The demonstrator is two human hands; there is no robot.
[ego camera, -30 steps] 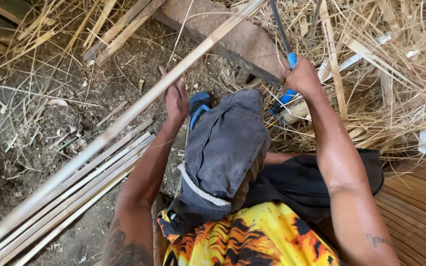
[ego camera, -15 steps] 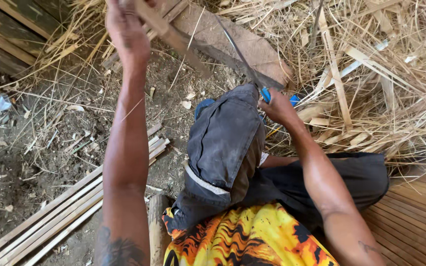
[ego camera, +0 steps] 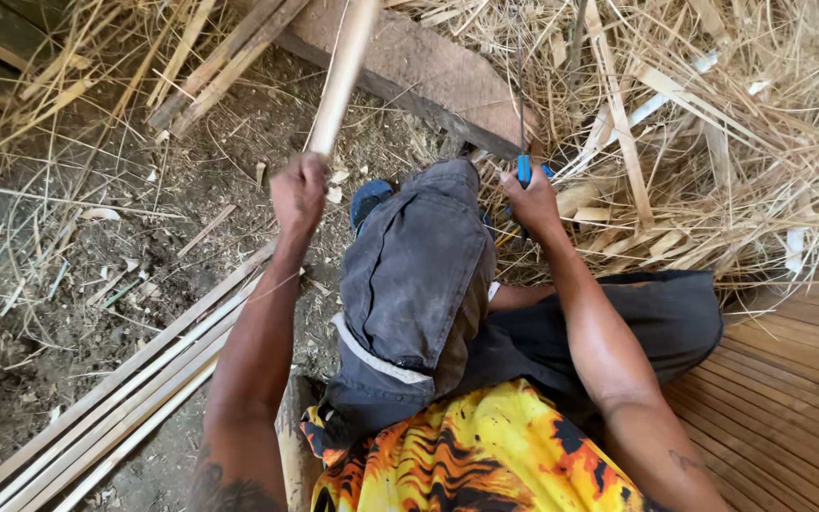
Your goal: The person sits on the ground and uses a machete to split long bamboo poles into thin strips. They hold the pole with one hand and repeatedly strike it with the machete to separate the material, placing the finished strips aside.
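Head view looks down on bare dirt ground (ego camera: 68,313) strewn with chips and dry stalks, with a heap of straw and shavings (ego camera: 713,123) filling the upper right, a worn plank (ego camera: 409,66) slanting across the top centre, and a slatted bamboo floor (ego camera: 798,379) at the lower right. A row of split strips (ego camera: 116,398) lies on the dirt at lower left, running from the bottom left corner up toward the centre. I sit with my knee up at centre frame, a dark cloth (ego camera: 419,275) draped over it. My left hand (ego camera: 298,192) is closed tight round a pale bamboo stick (ego camera: 343,71); its long axis runs steeply from my fist, left of centre, up to the top edge, leaning slightly right. My right hand (ego camera: 531,199), right of centre beside the knee, is fisted on a blue-handled knife (ego camera: 522,142), whose thin blade points straight up the frame.
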